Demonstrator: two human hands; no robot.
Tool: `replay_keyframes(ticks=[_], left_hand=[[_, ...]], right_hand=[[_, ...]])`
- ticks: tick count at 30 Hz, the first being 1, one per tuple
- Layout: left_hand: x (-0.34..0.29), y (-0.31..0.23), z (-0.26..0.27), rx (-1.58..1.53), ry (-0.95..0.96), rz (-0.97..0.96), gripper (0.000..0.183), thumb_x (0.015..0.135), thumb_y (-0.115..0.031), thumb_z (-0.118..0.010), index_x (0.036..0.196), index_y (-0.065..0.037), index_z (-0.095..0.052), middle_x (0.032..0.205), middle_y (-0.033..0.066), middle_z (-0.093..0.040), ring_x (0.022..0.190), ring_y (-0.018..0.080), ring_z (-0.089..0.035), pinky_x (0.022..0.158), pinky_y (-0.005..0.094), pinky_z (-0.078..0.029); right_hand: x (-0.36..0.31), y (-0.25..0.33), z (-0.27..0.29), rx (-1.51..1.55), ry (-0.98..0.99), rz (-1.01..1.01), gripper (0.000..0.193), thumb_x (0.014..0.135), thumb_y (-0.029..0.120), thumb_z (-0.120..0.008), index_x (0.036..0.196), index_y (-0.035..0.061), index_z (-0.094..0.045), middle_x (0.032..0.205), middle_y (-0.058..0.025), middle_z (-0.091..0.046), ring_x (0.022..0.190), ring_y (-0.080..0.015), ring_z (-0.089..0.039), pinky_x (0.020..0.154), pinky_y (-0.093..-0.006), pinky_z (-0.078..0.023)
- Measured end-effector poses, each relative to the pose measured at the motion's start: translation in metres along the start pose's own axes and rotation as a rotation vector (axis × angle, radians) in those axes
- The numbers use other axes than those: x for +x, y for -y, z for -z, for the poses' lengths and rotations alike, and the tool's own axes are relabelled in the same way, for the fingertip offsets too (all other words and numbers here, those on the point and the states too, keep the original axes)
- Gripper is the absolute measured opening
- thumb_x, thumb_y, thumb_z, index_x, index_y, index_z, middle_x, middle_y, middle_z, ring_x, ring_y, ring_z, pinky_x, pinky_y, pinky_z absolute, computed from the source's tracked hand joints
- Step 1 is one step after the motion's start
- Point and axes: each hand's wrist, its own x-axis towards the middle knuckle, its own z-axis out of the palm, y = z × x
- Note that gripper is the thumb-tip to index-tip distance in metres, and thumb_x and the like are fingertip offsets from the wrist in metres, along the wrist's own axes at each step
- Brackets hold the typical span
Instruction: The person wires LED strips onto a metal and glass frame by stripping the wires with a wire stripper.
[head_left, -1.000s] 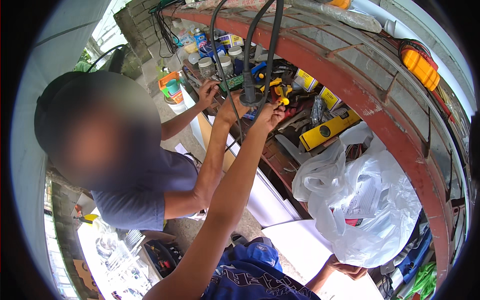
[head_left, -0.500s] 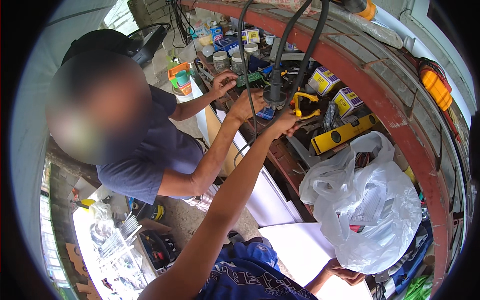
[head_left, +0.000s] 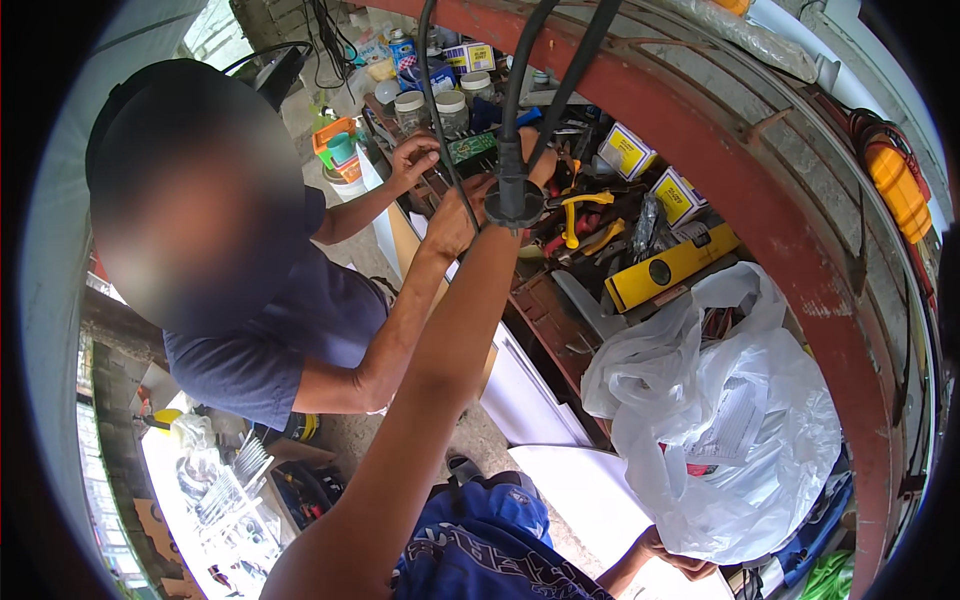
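My left arm reaches across the bench, and my left hand (head_left: 541, 163) is mostly hidden behind a hanging black cable with a round black fitting (head_left: 515, 203). Its fingers cannot be made out. Near it lie yellow-handled pliers (head_left: 571, 222) among other hand tools, and a green circuit board (head_left: 470, 148). Low on the right, my right hand (head_left: 672, 556) rests by the edge of a white panel (head_left: 585, 490), beside a white plastic bag (head_left: 735, 440), its fingers loosely bent with no held thing visible. A co-worker's hands (head_left: 414, 158) are at the bench's left side.
A yellow spirit level (head_left: 672, 267) lies near two small yellow-and-white boxes (head_left: 627, 152). Lidded jars (head_left: 452, 112) stand at the back. A curved red metal beam (head_left: 760, 170) borders the right. The co-worker (head_left: 260, 300) stands at left, near a table with bright clutter (head_left: 225, 490).
My left hand has moved away from the yellow-handled pliers, farther over the bench and to the left. The co-worker's hands have shifted slightly; my right hand stays beside the bag.
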Motion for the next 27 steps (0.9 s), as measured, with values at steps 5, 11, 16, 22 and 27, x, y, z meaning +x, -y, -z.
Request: replay_keyframes(ticks=[5,11,16,22,27], left_hand=[[0.068,0.057,-0.057,0.046,-0.232,-0.296,0.035,0.077,-0.031,-0.076,0.097,-0.002,-0.07,0.097,0.0245,-0.067,0.091,0.0417,-0.067,0.077,0.051,-0.054],[0.079,0.059,-0.071,-0.028,-0.318,-0.082,0.05,0.076,-0.04,-0.081,0.102,0.002,-0.073,0.097,0.0265,-0.072,0.093,0.0404,-0.072,0.081,0.0499,-0.058],[0.092,0.043,-0.01,-0.137,-0.038,0.19,0.055,0.084,-0.046,-0.075,0.115,-0.001,-0.072,0.114,0.0272,-0.072,0.11,0.0404,-0.07,0.094,0.0479,-0.057],[0.085,0.032,0.028,-0.275,-0.067,0.348,0.06,0.081,-0.049,-0.079,0.113,0.001,-0.073,0.122,0.026,-0.071,0.117,0.0419,-0.067,0.097,0.0463,-0.056],[0.048,0.004,0.009,0.105,0.088,0.058,0.039,0.09,-0.042,-0.07,0.104,-0.006,-0.077,0.109,0.0247,-0.073,0.111,0.0388,-0.068,0.095,0.0463,-0.054]], right_hand=[[-0.001,0.0,0.0,-0.013,-0.004,0.001,0.068,0.108,0.057,-0.03,0.125,-0.0056,-0.05,0.132,-0.0258,-0.042,0.124,-0.0398,-0.037,0.102,-0.059,-0.031],[0.0,0.001,0.0,-0.007,-0.014,0.004,0.068,0.107,0.057,-0.03,0.125,-0.0056,-0.05,0.132,-0.026,-0.042,0.124,-0.0399,-0.037,0.103,-0.0591,-0.031],[0.003,0.0,0.003,-0.02,-0.006,0.02,0.068,0.107,0.057,-0.03,0.126,-0.0056,-0.049,0.132,-0.0261,-0.042,0.124,-0.04,-0.037,0.103,-0.0593,-0.031],[0.004,0.001,0.004,-0.029,-0.008,0.015,0.069,0.107,0.058,-0.03,0.126,-0.0056,-0.049,0.132,-0.0262,-0.042,0.124,-0.0402,-0.037,0.103,-0.0594,-0.031],[0.007,-0.001,0.006,-0.038,-0.005,0.021,0.069,0.107,0.058,-0.03,0.127,-0.0056,-0.049,0.132,-0.0263,-0.042,0.124,-0.0403,-0.037,0.103,-0.0595,-0.031]])
